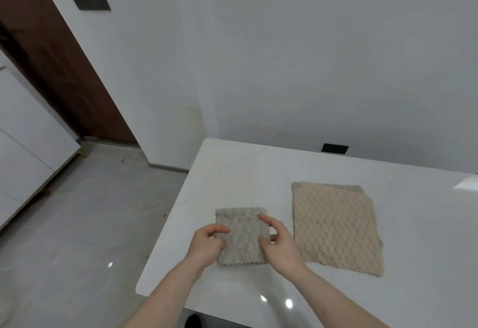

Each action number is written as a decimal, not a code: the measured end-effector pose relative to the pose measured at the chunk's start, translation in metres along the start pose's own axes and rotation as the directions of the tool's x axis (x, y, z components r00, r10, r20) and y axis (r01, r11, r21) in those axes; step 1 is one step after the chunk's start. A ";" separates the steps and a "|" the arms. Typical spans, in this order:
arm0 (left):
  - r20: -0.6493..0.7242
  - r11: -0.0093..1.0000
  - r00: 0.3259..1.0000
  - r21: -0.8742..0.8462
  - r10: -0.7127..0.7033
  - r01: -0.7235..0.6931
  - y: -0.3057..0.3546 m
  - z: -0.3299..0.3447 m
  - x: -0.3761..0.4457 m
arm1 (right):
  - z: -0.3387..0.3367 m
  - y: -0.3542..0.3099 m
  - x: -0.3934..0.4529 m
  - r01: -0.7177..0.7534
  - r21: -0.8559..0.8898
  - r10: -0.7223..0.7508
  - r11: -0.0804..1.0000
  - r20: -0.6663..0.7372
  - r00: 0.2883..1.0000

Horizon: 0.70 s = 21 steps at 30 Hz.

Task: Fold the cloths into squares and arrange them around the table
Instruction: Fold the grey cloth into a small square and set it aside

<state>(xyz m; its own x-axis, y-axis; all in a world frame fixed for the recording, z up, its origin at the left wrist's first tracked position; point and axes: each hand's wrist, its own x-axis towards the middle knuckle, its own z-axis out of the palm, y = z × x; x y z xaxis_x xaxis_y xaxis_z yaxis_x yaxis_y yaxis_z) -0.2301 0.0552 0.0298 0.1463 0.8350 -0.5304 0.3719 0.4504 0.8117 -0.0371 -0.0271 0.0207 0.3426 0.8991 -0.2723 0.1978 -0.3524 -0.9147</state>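
Observation:
A small grey textured cloth (241,234), folded into a rough square, lies near the left edge of the white table (258,167). My left hand (207,245) pinches its left edge, fingers curled onto the fabric. On the cloth's right edge sits my right hand (278,243), thumb and fingers gripping it. To the right, a larger beige textured cloth (336,227) is spread flat on the table, with a grey layer showing along its far and left edges.
The table's left edge and rounded near corner drop to a grey tiled floor (77,224). A wall runs behind the table with a dark socket (335,148). A brown door (51,64) and white panels (25,146) stand at the left.

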 end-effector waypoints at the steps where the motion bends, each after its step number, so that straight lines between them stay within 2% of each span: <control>1: 0.009 1.000 1.000 0.009 0.011 -0.011 0.004 -0.005 0.006 | 0.005 -0.002 0.006 -0.007 0.003 0.007 1.000 -0.013 1.000; 5: 0.045 0.998 0.998 0.049 0.044 -0.047 0.014 -0.034 0.039 | 0.038 -0.010 0.031 -0.045 0.015 0.046 0.999 -0.061 0.997; 14: 0.111 0.981 0.992 0.178 0.054 -0.073 0.014 -0.143 0.115 | 0.160 -0.037 0.059 -0.151 0.051 0.158 0.987 -0.164 0.974; 21: 0.196 0.962 0.978 0.242 0.076 -0.123 0.025 -0.168 0.133 | 0.187 -0.053 0.054 -0.171 0.103 0.191 0.980 -0.241 0.952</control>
<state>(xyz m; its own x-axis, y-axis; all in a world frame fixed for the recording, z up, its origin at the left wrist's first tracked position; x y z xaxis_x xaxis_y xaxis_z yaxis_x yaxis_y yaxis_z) -0.3551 0.2303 0.0202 0.3511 0.7885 -0.5050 0.5619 0.2540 0.7872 -0.2010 0.0888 -0.0011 0.5849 0.7257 -0.3624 0.0406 -0.4724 -0.8805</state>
